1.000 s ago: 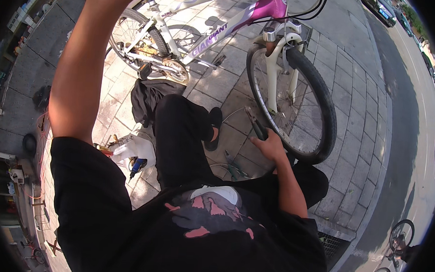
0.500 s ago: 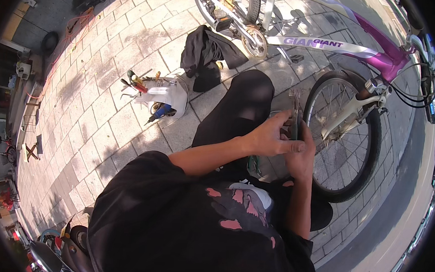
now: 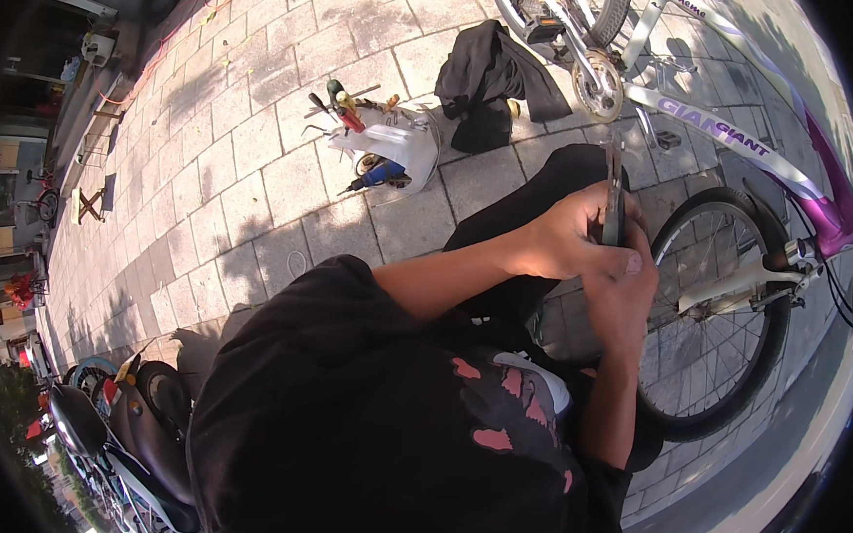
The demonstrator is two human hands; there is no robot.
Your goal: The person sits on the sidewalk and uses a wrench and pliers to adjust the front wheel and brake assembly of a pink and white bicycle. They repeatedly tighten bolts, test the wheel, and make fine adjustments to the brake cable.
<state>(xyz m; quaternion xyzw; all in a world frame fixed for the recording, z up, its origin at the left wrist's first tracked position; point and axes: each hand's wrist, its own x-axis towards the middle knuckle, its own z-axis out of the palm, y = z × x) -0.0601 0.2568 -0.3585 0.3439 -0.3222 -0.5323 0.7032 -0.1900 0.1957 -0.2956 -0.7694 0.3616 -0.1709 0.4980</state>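
In front of my right knee both hands meet around a slim dark-handled tool [image 3: 614,205] with a narrow metal end pointing up and away; its exact kind is hard to make out. My left hand [image 3: 573,234] closes on it from the left, fingers wrapped behind. My right hand [image 3: 621,286] grips its lower part, thumb laid across towards the left hand. Just to the right stands the front wheel [image 3: 717,314] of a white and purple bicycle [image 3: 709,123], apart from my hands.
A white bucket [image 3: 415,158] of hand tools, with a blue-handled tool [image 3: 381,173] on top, sits on the paving left of my knee. Black cloth [image 3: 496,80] lies beyond it. A motorcycle [image 3: 133,434] is at lower left, a small folding stool [image 3: 88,205] at far left.
The whole view has swung, so the bicycle, bucket and cloth sit further right and higher. My left fingers, more spread before, now wrap more closely round the tool.
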